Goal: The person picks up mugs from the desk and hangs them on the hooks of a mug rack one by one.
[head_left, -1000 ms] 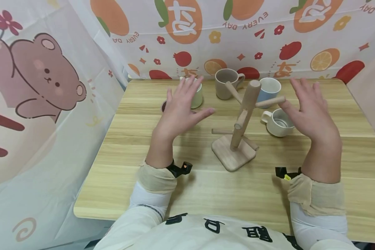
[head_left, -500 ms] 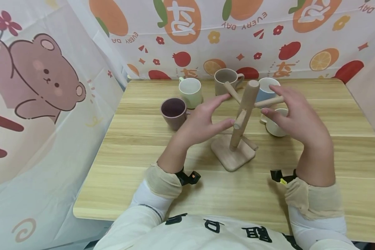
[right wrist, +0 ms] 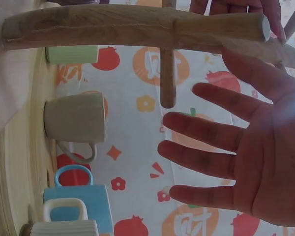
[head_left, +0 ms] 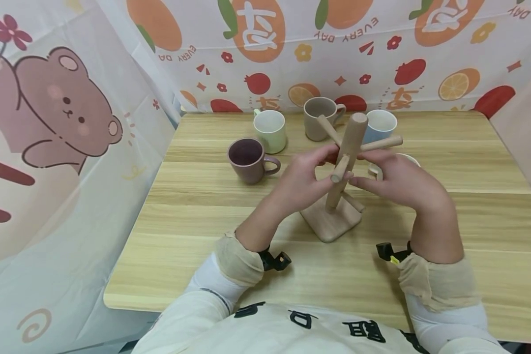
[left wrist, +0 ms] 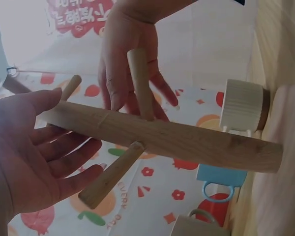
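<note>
A wooden mug tree (head_left: 356, 130), with pegs at several heights and a square base, stands upright on the table. My left hand (head_left: 307, 179) is at the left of its post, thumb and fingers spread about the post and a peg. In the left wrist view the left thumb lies against the post, while the other fingers extend loosely below it. From the right, my right hand (head_left: 398, 179) reaches to the post. Its fingers (right wrist: 206, 130) are straight and spread in the right wrist view, with the thumb close to the wood; contact is unclear.
Behind the tree stand a green mug (head_left: 272, 135), a taupe mug (head_left: 318, 123) and a blue mug (head_left: 376, 132). Farther left is a purple mug (head_left: 250, 169). My right hand partly hides a ribbed white mug (left wrist: 243, 105). A printed curtain (head_left: 230, 49) hangs behind the table.
Both hands have come inward to the mug tree's post, the left moving right and the right moving left. The purple mug's handle is now uncovered. The tree and mugs have stayed put.
</note>
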### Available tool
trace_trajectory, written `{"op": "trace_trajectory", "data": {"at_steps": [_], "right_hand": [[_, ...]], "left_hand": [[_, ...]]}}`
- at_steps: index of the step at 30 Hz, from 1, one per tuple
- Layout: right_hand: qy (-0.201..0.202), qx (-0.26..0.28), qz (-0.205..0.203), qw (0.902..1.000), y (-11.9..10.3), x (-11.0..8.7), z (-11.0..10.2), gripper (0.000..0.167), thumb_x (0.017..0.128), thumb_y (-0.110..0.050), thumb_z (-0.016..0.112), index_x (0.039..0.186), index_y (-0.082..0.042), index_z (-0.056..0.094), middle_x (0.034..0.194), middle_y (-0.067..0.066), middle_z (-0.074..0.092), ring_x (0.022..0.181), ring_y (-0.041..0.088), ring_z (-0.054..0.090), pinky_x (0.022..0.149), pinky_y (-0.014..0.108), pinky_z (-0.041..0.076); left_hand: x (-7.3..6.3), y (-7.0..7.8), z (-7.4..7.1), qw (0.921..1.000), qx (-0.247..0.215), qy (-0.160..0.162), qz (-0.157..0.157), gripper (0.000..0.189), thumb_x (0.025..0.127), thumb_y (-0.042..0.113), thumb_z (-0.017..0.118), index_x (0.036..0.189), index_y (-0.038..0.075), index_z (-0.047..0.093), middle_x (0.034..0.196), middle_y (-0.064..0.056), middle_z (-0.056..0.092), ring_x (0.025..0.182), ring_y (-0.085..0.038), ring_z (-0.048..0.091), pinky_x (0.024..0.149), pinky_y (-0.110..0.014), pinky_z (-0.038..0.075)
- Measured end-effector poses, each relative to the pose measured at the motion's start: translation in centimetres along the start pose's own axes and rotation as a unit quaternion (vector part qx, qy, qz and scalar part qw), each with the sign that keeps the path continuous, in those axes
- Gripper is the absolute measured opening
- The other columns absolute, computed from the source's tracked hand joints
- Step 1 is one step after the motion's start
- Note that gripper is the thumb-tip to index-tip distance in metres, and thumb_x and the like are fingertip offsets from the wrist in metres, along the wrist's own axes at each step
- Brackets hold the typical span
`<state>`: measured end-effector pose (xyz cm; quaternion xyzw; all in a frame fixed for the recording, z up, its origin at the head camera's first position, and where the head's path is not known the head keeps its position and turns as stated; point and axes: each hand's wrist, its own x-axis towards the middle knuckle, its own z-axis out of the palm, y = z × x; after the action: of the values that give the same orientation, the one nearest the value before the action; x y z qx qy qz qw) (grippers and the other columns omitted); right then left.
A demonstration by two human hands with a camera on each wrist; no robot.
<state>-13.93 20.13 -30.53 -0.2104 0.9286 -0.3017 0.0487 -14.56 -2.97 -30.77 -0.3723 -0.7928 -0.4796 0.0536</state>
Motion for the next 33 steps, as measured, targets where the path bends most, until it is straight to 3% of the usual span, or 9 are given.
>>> {"op": "trace_trajectory", "data": {"at_steps": [8, 16, 20, 25, 33], "right_hand": [[-0.012, -0.033, -0.024, 0.9991, 0.0, 0.3, 0.7, 0.046, 0.09, -0.04, 0.07, 0.131, -0.021, 0.064, 0.138, 0.004, 0.056, 0.122, 0.027, 0.058, 0.099, 0.05, 0.045], [-0.003, -0.04, -0.041, 0.9984, 0.2, 0.5, 0.9, 0.046, 0.086, -0.031, 0.077, 0.129, -0.021, 0.066, 0.136, 0.003, 0.059, 0.12, 0.027, 0.06, 0.098, 0.049, 0.046], [0.004, -0.046, -0.061, 0.9971, 0.2, 0.6, 1.0, 0.039, 0.087, -0.028, 0.076, 0.124, -0.021, 0.069, 0.128, 0.002, 0.064, 0.116, 0.025, 0.062, 0.096, 0.047, 0.048], [0.013, -0.058, -0.076, 0.9953, -0.3, 1.4, 2.0, 0.028, 0.093, -0.03, 0.069, 0.12, -0.022, 0.071, 0.117, 0.001, 0.07, 0.108, 0.022, 0.064, 0.091, 0.045, 0.05], [0.092, -0.079, -0.086, 0.9889, -1.4, 2.9, 4.5, 0.019, 0.094, -0.03, 0.067, 0.105, -0.016, 0.072, 0.098, 0.001, 0.073, 0.089, 0.021, 0.068, 0.077, 0.042, 0.052]], "left_hand": [[0.1, 0.1, 0.6, 0.9986, 0.05, -0.013, -0.007, 0.035, 0.092, 0.022, 0.07, 0.123, 0.009, 0.058, 0.107, -0.002, 0.069, 0.101, -0.009, 0.063, 0.092, -0.031, 0.052], [0.2, 0.3, 0.8, 0.9985, 0.053, -0.007, -0.012, 0.025, 0.095, 0.02, 0.065, 0.117, 0.008, 0.059, 0.104, -0.002, 0.07, 0.1, -0.01, 0.064, 0.089, -0.025, 0.051], [0.2, 0.1, 0.7, 0.9992, 0.037, -0.005, -0.012, 0.026, 0.096, 0.018, 0.063, 0.118, 0.006, 0.059, 0.103, -0.004, 0.069, 0.097, -0.011, 0.064, 0.086, -0.02, 0.051], [0.1, -0.4, 0.0, 0.9997, 0.005, -0.004, -0.026, 0.03, 0.099, 0.02, 0.059, 0.126, 0.006, 0.055, 0.11, -0.006, 0.066, 0.099, -0.012, 0.06, 0.085, -0.022, 0.049], [0.4, -1.8, -1.4, 0.9922, -0.111, 0.001, -0.058, 0.036, 0.101, 0.012, 0.054, 0.135, 0.001, 0.052, 0.128, -0.012, 0.057, 0.112, -0.015, 0.056, 0.092, -0.029, 0.05]]}}
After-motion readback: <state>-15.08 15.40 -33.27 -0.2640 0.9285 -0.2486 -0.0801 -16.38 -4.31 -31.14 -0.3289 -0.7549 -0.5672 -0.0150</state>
